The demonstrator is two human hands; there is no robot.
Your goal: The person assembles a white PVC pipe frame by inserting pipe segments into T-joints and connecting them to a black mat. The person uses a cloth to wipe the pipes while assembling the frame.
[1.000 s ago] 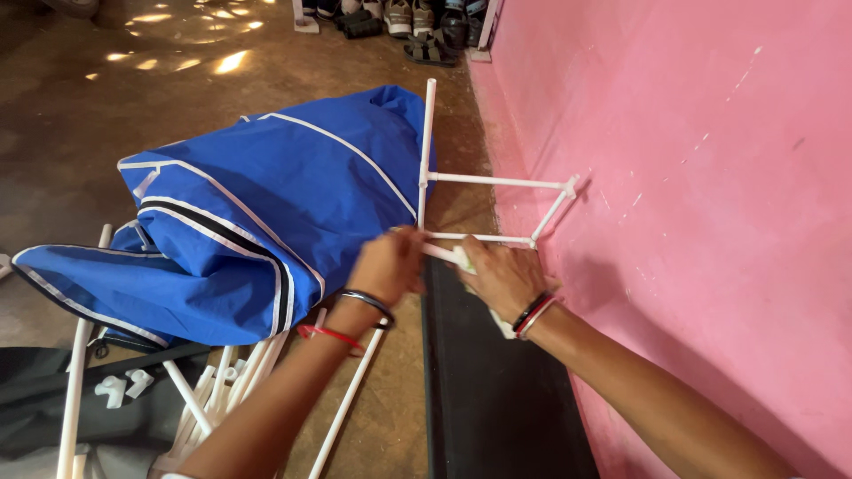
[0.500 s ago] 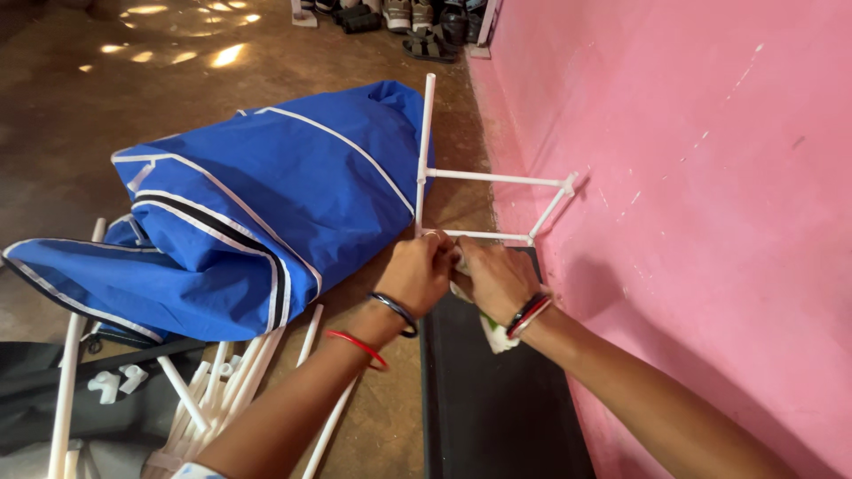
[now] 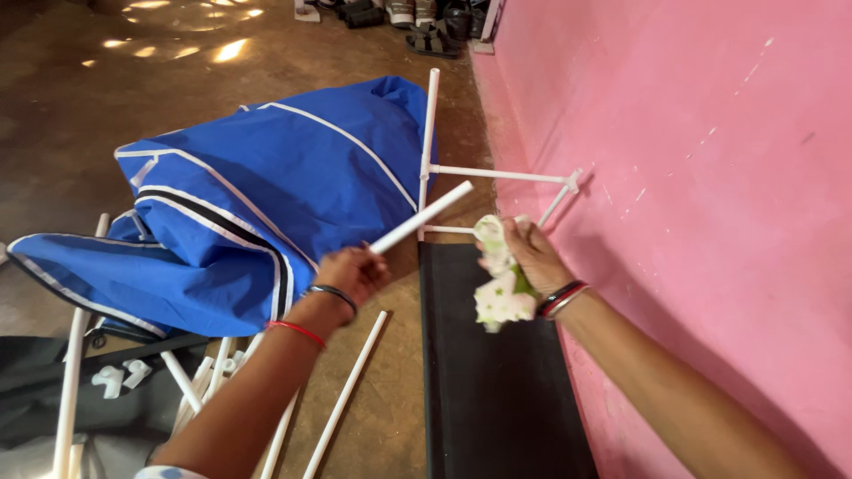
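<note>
My left hand (image 3: 353,271) grips one end of a short white tube (image 3: 422,216), which points up and to the right, free of the frame. My right hand (image 3: 530,251) is closed on a crumpled white and green cloth (image 3: 499,288) that hangs below the fist. Just beyond both hands lies a white tube frame (image 3: 497,174) on the floor against the pink wall (image 3: 710,177). A blue fabric cover with white trim (image 3: 257,204) is draped over the frame's left side.
A black flat panel (image 3: 497,381) lies along the wall under my right arm. Several loose white tubes (image 3: 344,396) and white connectors (image 3: 120,376) lie on the brown floor at lower left. Shoes (image 3: 417,22) stand at the top.
My left hand has pulled a short white tube away from the frame and raised it. My right hand, holding the cloth, has drawn slightly right of the joint.
</note>
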